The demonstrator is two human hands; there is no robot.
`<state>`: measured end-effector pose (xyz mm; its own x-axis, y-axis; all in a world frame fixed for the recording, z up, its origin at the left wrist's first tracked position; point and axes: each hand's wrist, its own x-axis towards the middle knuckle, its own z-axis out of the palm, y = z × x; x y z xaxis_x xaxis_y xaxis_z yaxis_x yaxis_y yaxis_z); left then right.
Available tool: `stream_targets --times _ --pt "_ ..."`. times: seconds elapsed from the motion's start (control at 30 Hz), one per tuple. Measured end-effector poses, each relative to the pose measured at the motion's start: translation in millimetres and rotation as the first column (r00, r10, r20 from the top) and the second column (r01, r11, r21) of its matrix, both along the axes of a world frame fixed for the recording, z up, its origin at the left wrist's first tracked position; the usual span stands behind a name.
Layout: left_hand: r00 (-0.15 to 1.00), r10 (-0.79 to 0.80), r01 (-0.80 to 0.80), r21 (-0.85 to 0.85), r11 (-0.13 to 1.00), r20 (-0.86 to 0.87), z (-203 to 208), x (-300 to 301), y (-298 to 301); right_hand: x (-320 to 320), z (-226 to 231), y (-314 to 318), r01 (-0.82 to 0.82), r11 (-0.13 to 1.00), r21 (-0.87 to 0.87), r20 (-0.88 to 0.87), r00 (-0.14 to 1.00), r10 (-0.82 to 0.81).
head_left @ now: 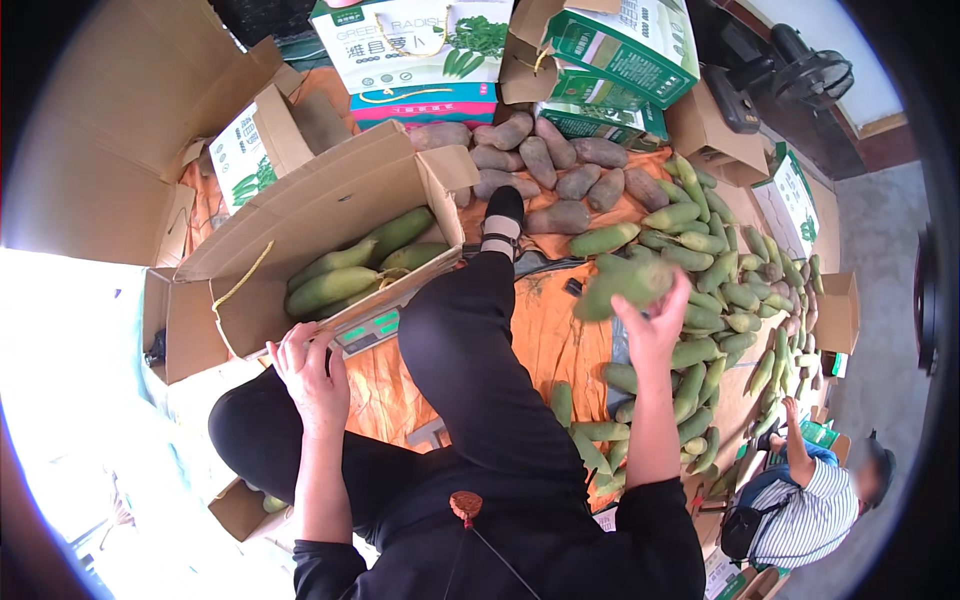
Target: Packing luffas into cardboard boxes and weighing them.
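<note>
My right hand (652,318) grips a green radish (612,287), blurred by motion, above the right-hand heap of green radishes (700,265). On my left, an open cardboard box (320,215) with a yellow cord handle holds several green radishes (335,288). It stands on a scale (372,329) whose green display shows at the near side. Against the near edge of this box my left hand (308,372) is bent, its fingers curled at the rim. What lies under those fingertips is hidden.
Reddish-brown radishes (575,183) lie on an orange sheet (560,330) beyond my foot. Printed cartons (415,50) are stacked at the back, with a black fan (808,68) to their right. A person in a striped shirt (805,510) is at the lower right.
</note>
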<state>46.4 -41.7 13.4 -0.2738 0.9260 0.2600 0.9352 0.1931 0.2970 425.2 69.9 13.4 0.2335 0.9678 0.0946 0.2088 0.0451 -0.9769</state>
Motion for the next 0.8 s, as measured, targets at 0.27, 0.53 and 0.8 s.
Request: stream_targets --times 0.27,0.53,0.8 --pt "0.998 -0.055 0.055 0.044 0.998 -0.017 2 -4 0 -145 83 64 -0.244 0.872 0.424 -0.445 0.783 0.435" --pt "0.993 -0.114 0.115 0.037 0.993 -0.018 -10 -7 -2 -131 -8 55 -0.14 0.972 0.187 -0.091 0.983 0.159" --pt "0.988 -0.105 0.111 0.045 0.993 -0.112 -15 -5 2 19 -198 -96 0.006 0.848 -0.531 0.348 0.913 0.212"
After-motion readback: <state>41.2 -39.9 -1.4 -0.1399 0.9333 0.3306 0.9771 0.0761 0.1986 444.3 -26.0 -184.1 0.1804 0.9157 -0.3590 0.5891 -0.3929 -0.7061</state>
